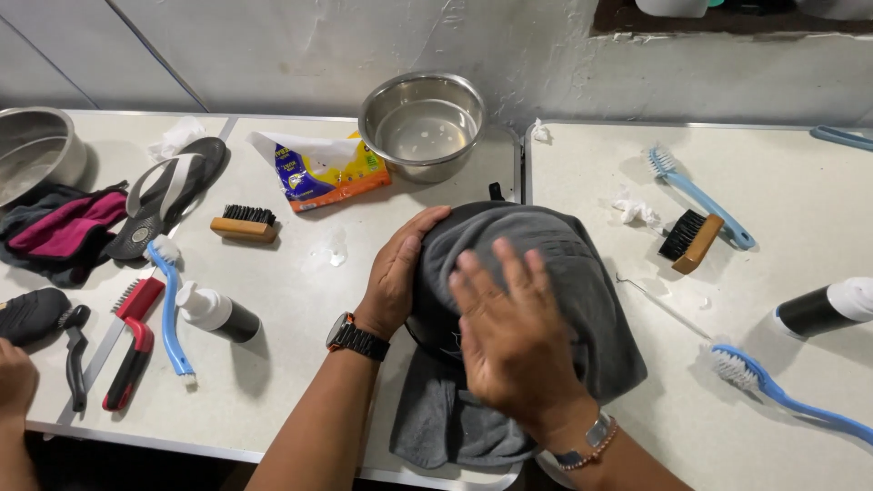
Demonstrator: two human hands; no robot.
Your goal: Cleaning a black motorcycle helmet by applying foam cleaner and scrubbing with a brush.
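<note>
left hand (397, 273) cupped, right hand (511, 332) flat, fingers spread.

Bare forearms, no sleeves.
Left hand (397, 273) wears a black watch (356, 337); right hand (512, 341) a silver watch (589, 438) and beaded bracelet (596, 447).

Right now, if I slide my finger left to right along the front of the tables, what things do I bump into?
Red brush → blue brush → white-capped bottle → left hand → right hand on the grey cloth → second blue brush.
</note>
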